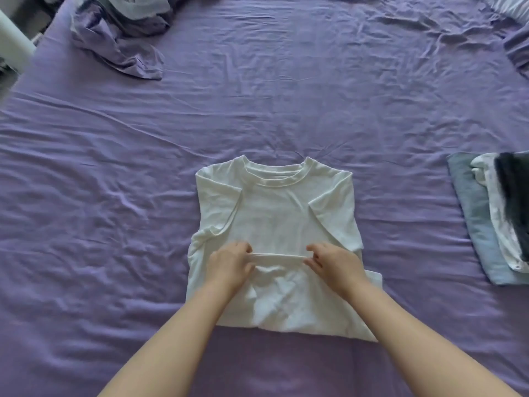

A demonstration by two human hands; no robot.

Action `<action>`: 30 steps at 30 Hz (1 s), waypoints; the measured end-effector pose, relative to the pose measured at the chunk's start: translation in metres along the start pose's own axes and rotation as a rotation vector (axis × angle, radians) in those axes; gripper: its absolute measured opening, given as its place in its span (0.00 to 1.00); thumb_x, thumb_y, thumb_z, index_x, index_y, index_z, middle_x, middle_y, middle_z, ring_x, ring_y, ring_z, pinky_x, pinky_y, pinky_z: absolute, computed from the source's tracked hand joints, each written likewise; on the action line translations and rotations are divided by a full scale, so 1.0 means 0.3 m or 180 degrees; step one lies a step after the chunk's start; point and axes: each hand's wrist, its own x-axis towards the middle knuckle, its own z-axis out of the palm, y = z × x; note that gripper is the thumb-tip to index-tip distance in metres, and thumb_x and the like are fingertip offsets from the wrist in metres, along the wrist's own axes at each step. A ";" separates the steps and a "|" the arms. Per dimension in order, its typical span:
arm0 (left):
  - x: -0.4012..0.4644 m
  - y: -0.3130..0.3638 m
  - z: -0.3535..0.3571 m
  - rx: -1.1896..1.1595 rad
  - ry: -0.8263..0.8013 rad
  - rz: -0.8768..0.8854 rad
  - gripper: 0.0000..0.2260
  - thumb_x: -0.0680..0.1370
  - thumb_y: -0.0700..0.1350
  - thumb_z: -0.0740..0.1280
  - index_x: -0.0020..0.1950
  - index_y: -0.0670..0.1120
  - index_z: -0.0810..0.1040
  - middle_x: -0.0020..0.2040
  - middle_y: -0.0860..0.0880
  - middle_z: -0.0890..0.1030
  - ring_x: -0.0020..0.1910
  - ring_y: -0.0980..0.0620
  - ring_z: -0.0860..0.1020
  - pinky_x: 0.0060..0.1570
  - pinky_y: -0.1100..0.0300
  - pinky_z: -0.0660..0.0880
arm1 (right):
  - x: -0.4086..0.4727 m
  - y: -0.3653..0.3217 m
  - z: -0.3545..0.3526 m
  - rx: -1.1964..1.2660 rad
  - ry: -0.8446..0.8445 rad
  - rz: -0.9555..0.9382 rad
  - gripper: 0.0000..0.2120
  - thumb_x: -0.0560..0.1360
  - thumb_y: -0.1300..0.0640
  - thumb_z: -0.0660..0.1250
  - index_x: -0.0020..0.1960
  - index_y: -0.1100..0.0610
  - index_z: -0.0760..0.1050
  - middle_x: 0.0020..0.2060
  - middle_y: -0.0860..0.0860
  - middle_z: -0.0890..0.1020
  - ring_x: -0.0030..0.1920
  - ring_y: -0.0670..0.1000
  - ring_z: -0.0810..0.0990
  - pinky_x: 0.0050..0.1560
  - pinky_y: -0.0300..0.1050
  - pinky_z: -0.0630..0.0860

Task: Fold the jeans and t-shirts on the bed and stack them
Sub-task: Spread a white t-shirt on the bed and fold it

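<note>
our left hand [229, 260] and right hand [333, 260] are each pinching an end of a raised ridge of cloth across the middle of the white t-shirt [274, 213], fingers curled narrowly around it. the t-shirt is lying collar-away in the middle of the bed [114, 167], sleeves already turned in. we are judging it light, soft and limp, likely to sag and wrinkle, so taking it at two spread points along the fold is suiting it best. our hands are hiding how deep the pinched fold is going. the stack [492, 224] at the right edge is being cut off, so we cannot count its pieces, and the far-left heap [120, 35] is too crumpled to identify.
</note>
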 end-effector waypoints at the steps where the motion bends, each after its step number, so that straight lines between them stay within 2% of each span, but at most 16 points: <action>1: 0.007 0.000 0.015 0.0222 -0.0009 0.0022 0.12 0.76 0.51 0.65 0.57 0.48 0.74 0.56 0.49 0.77 0.57 0.47 0.76 0.52 0.54 0.71 | 0.003 0.010 0.012 -0.0208 -0.0103 -0.0093 0.16 0.79 0.45 0.58 0.60 0.53 0.72 0.53 0.48 0.79 0.52 0.53 0.78 0.46 0.46 0.72; 4: 0.018 -0.004 0.035 0.0203 -0.0004 0.0004 0.10 0.78 0.50 0.61 0.54 0.46 0.75 0.54 0.47 0.78 0.54 0.45 0.76 0.49 0.52 0.72 | -0.002 0.029 0.030 -0.0374 -0.0122 -0.0367 0.14 0.79 0.48 0.58 0.52 0.58 0.74 0.46 0.52 0.80 0.43 0.58 0.79 0.38 0.47 0.68; 7: 0.036 -0.017 -0.004 -0.0485 0.0075 0.0103 0.10 0.80 0.48 0.60 0.51 0.42 0.77 0.50 0.44 0.79 0.51 0.44 0.77 0.50 0.50 0.71 | 0.009 0.026 0.003 -0.0200 0.0389 -0.0684 0.09 0.74 0.55 0.69 0.42 0.61 0.76 0.33 0.53 0.77 0.25 0.59 0.76 0.22 0.45 0.68; 9: 0.060 -0.020 -0.056 -0.0561 0.0299 0.0187 0.10 0.81 0.49 0.60 0.52 0.44 0.77 0.49 0.45 0.79 0.49 0.44 0.77 0.47 0.52 0.71 | 0.046 0.020 -0.038 -0.0242 0.0671 -0.0774 0.08 0.69 0.58 0.74 0.38 0.60 0.76 0.29 0.52 0.76 0.20 0.57 0.72 0.16 0.43 0.66; 12: 0.123 -0.010 -0.149 -0.0384 0.0659 0.0215 0.11 0.81 0.52 0.58 0.53 0.48 0.76 0.49 0.48 0.77 0.46 0.44 0.78 0.39 0.56 0.68 | 0.143 0.005 -0.122 -0.0330 0.0881 -0.0845 0.10 0.67 0.59 0.76 0.36 0.61 0.75 0.26 0.52 0.76 0.19 0.57 0.72 0.15 0.41 0.64; 14: 0.187 0.002 -0.213 -0.0327 0.0743 0.0279 0.11 0.81 0.52 0.58 0.53 0.48 0.76 0.49 0.47 0.78 0.46 0.44 0.78 0.38 0.55 0.69 | 0.224 -0.002 -0.188 -0.0392 0.0912 -0.0732 0.15 0.67 0.57 0.76 0.33 0.60 0.71 0.23 0.53 0.75 0.19 0.57 0.72 0.18 0.39 0.63; 17: 0.310 0.004 -0.292 -0.0194 0.0732 0.0306 0.11 0.81 0.52 0.57 0.51 0.48 0.75 0.48 0.49 0.78 0.47 0.46 0.77 0.37 0.57 0.66 | 0.355 0.000 -0.256 -0.0268 0.0965 -0.0554 0.19 0.71 0.53 0.73 0.33 0.57 0.64 0.23 0.57 0.76 0.22 0.60 0.75 0.25 0.42 0.61; 19: 0.396 0.001 -0.323 -0.0113 0.0792 0.0269 0.10 0.81 0.51 0.58 0.49 0.47 0.75 0.46 0.51 0.77 0.46 0.47 0.75 0.37 0.58 0.63 | 0.446 0.005 -0.279 -0.0597 0.1062 -0.0596 0.16 0.73 0.49 0.70 0.36 0.57 0.69 0.27 0.56 0.79 0.27 0.59 0.78 0.28 0.43 0.62; 20: 0.435 -0.002 -0.332 -0.0077 0.0844 0.0221 0.10 0.80 0.51 0.59 0.48 0.47 0.75 0.44 0.51 0.76 0.45 0.48 0.75 0.37 0.58 0.62 | 0.488 0.003 -0.281 -0.0761 0.0906 -0.0509 0.14 0.75 0.46 0.65 0.40 0.56 0.70 0.33 0.54 0.80 0.34 0.59 0.80 0.31 0.43 0.62; 22: 0.507 -0.008 -0.335 0.0029 0.0850 0.0115 0.09 0.80 0.51 0.60 0.49 0.49 0.75 0.46 0.51 0.76 0.47 0.48 0.75 0.39 0.58 0.63 | 0.564 0.008 -0.256 -0.0823 0.0630 -0.0284 0.15 0.78 0.42 0.56 0.44 0.54 0.64 0.42 0.51 0.79 0.43 0.57 0.80 0.35 0.45 0.62; 24: 0.565 -0.013 -0.319 -0.0010 0.0695 0.0059 0.08 0.80 0.51 0.60 0.53 0.50 0.76 0.49 0.50 0.76 0.50 0.48 0.76 0.41 0.57 0.67 | 0.616 0.021 -0.211 -0.0807 0.0505 -0.0123 0.15 0.79 0.42 0.53 0.43 0.53 0.60 0.44 0.51 0.78 0.44 0.57 0.79 0.36 0.45 0.63; 26: 0.604 -0.018 -0.294 -0.0100 0.0591 0.0111 0.09 0.80 0.51 0.60 0.53 0.49 0.76 0.49 0.48 0.76 0.50 0.46 0.76 0.43 0.55 0.70 | 0.645 0.035 -0.171 -0.0822 0.0440 -0.0035 0.14 0.80 0.43 0.51 0.44 0.53 0.61 0.45 0.51 0.76 0.45 0.57 0.79 0.36 0.45 0.64; 28: 0.627 -0.026 -0.274 -0.0121 0.0632 0.0156 0.09 0.80 0.51 0.60 0.53 0.50 0.76 0.47 0.49 0.76 0.49 0.46 0.77 0.42 0.54 0.71 | 0.653 0.041 -0.144 -0.1033 0.0582 -0.0008 0.14 0.81 0.46 0.50 0.46 0.54 0.67 0.43 0.51 0.77 0.40 0.56 0.80 0.32 0.45 0.66; 30: 0.640 -0.038 -0.268 -0.0060 0.0729 0.0189 0.09 0.80 0.52 0.59 0.52 0.50 0.75 0.46 0.50 0.75 0.48 0.47 0.76 0.39 0.56 0.67 | 0.643 0.035 -0.138 -0.1122 0.1244 -0.0233 0.15 0.77 0.53 0.53 0.37 0.58 0.71 0.28 0.52 0.76 0.23 0.54 0.76 0.20 0.41 0.65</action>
